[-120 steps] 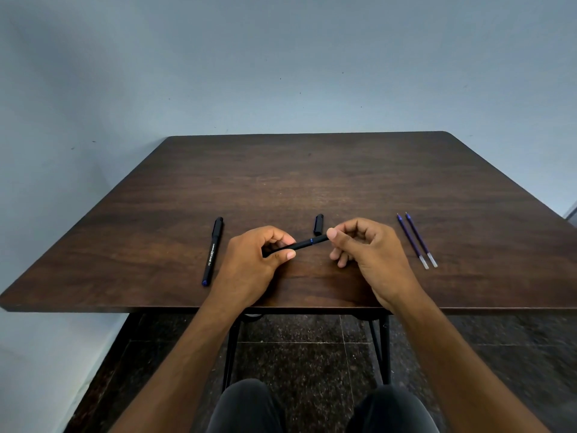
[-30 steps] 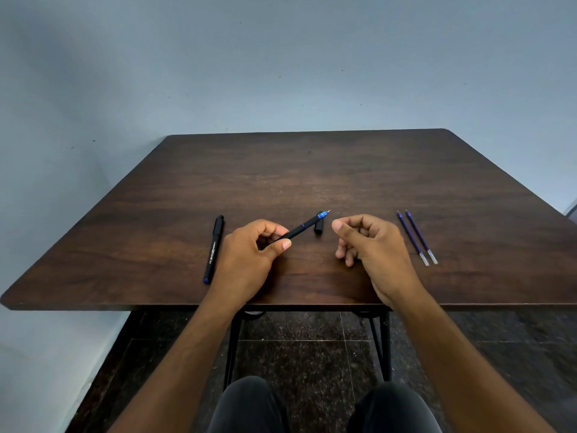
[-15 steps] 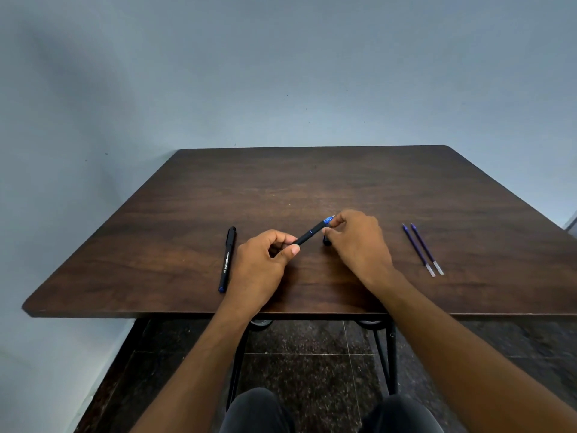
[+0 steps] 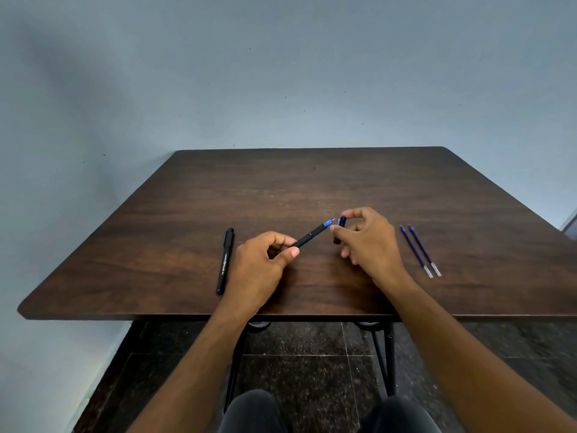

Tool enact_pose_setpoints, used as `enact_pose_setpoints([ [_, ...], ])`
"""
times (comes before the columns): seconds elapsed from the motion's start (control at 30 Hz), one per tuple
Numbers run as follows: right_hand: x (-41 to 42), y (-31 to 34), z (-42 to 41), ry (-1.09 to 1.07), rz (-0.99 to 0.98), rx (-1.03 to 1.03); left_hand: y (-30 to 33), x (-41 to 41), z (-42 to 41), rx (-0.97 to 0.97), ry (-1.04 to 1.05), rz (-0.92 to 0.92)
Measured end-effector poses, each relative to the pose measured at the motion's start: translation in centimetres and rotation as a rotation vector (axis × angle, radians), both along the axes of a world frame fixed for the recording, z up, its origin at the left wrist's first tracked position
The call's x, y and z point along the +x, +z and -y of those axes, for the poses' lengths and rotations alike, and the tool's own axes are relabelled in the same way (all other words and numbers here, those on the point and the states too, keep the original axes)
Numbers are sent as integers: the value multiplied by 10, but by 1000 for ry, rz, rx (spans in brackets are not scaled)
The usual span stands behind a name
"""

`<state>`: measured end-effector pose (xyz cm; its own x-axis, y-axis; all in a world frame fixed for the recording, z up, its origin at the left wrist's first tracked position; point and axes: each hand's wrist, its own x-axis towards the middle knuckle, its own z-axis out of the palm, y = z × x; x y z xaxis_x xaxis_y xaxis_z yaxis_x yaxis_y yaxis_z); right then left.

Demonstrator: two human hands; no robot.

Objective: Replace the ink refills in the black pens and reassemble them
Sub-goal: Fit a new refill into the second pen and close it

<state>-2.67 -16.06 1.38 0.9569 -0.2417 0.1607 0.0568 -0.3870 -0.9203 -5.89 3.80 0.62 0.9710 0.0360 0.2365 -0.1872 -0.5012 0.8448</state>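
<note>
Above the table [image 4: 187,245], left hand [image 4: 259,270] gripping uncapped pen [image 4: 312,237], right hand [image 4: 368,242] pinching its cap [image 4: 341,225]

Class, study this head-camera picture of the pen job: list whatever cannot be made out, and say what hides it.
1. The held pen: its rear end, hidden inside the left hand.
2. The cap: its middle, covered by the right hand thumb.
3. The spare pen: small barrel print too fine to read.
4. The two refills: ink level too small to tell.

Grey wall [image 4: 281,73] — speckled floor [image 4: 312,370]
</note>
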Motion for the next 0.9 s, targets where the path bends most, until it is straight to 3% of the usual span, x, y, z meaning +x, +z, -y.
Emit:
enact_pose_setpoints([
  [0.17,-7,-11,8,125,71,465,-1,-2,1,-4,-4,0],
  [0.37,-10,-8,17,234,122,755,0,-3,2,10,-3,5],
  [0.9,-12,-8,18,319,136,734,2,-5,3,43,-13,3],
])
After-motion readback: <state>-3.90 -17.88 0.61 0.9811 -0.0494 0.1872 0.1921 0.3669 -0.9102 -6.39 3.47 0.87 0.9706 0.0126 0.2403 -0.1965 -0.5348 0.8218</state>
